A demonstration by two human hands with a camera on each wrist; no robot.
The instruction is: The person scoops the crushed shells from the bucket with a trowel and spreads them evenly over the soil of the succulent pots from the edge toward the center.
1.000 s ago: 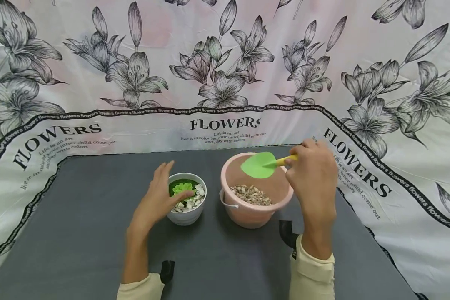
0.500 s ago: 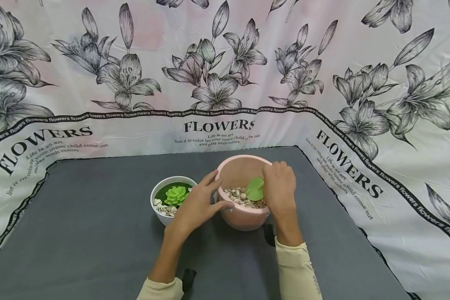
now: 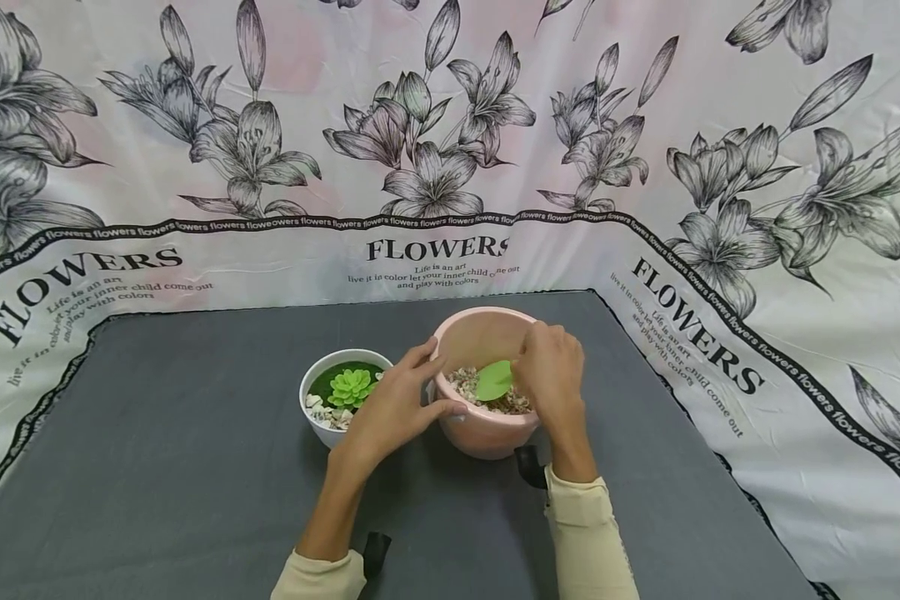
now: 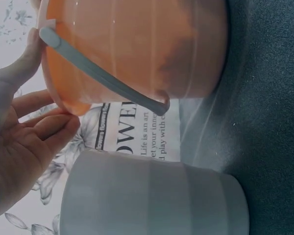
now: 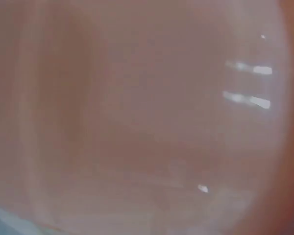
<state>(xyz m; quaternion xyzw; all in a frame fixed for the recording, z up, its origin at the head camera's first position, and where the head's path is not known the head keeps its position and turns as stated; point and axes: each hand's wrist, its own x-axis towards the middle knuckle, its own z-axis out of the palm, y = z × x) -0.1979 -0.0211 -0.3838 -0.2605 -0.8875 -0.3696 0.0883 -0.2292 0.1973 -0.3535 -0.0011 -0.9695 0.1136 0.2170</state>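
A pink bucket stands on the dark table, holding small stones. My left hand holds it at the left of its rim, thumb toward the front; the left wrist view shows bent fingertips at the rim. My right hand grips a small garden trowel, its handle hidden in the fist. The trowel's green blade is inside the bucket, down at the stones. Bucket wall fills the right wrist view, blurred.
Left of the bucket stands a white pot with a green succulent and pale stones, partly behind my left hand. A grey bucket handle hangs down the bucket's side. Flower-printed cloth hangs behind the table.
My right hand has brought the trowel from above the rim down into the bucket, then slightly left. My left hand has moved from the white pot to the bucket's rim.
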